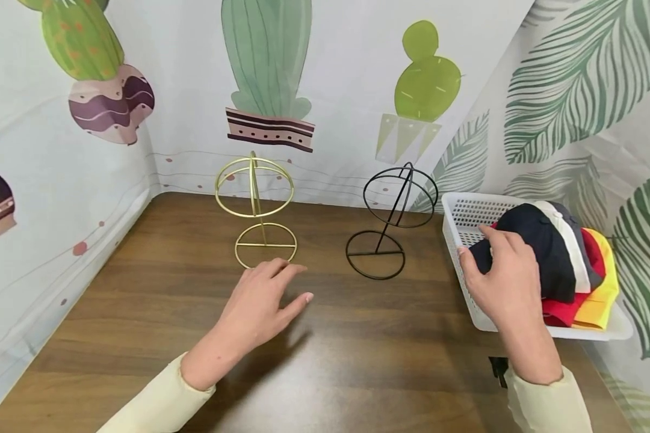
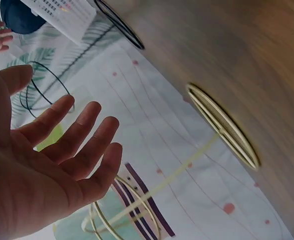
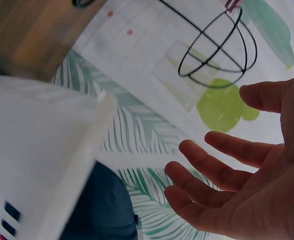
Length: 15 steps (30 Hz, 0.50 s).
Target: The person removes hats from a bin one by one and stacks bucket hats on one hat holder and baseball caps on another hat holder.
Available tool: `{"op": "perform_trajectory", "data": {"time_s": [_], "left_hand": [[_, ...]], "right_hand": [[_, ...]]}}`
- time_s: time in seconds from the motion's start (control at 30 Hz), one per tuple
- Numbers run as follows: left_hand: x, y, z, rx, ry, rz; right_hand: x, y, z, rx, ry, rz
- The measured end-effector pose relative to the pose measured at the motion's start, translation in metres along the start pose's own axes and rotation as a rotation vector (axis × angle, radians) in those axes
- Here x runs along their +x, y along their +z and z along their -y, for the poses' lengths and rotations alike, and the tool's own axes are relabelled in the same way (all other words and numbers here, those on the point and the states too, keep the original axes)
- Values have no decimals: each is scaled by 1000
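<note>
Your left hand [image 1: 257,304] hangs above the wooden table [image 1: 346,343], in front of the gold stand [image 1: 254,186]; from the head camera its fingertips overlap the near edge of that stand's round foot, but the left wrist camera shows the hand well apart from the foot. Its fingers are loosely bent and a little spread, with the thumb held away from them. Your right hand [image 1: 504,276] is over the left part of the white basket [image 1: 482,213], which sits at the right side of the table. Those fingers are also relaxed and slightly parted, thumb out to the side; the right wrist camera shows them apart from the basket wall. In the head view this hand covers part of a dark cap [image 1: 549,261] lying on top of the pile in the basket. Next to the cap's dark panel are a white strip and a grey part, and you can't tell whether all three belong to one cap. Red cloth [image 1: 562,313] and yellow cloth [image 1: 606,294] show beneath, toward the basket's right side. Between your hands, farther back, the black stand [image 1: 388,223] stands upright on its ring foot, near the basket.
</note>
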<state>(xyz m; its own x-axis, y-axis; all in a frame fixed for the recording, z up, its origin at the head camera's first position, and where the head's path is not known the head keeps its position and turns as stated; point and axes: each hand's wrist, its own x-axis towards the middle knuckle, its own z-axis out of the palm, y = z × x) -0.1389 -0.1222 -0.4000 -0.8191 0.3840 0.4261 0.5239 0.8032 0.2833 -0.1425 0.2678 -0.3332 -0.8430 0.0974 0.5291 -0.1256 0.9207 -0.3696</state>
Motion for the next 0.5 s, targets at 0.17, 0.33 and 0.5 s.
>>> {"op": "perform_trajectory", "data": {"time_s": [0.17, 0.33, 0.5], "left_hand": [[11, 13, -15, -20, 67, 11], [17, 28, -31, -32, 121, 34], [22, 41, -47, -57, 171, 49]], "right_hand": [[10, -8, -8, 4, 32, -27], [19, -16, -14, -29, 98, -22], [27, -24, -20, -28, 124, -37]]}}
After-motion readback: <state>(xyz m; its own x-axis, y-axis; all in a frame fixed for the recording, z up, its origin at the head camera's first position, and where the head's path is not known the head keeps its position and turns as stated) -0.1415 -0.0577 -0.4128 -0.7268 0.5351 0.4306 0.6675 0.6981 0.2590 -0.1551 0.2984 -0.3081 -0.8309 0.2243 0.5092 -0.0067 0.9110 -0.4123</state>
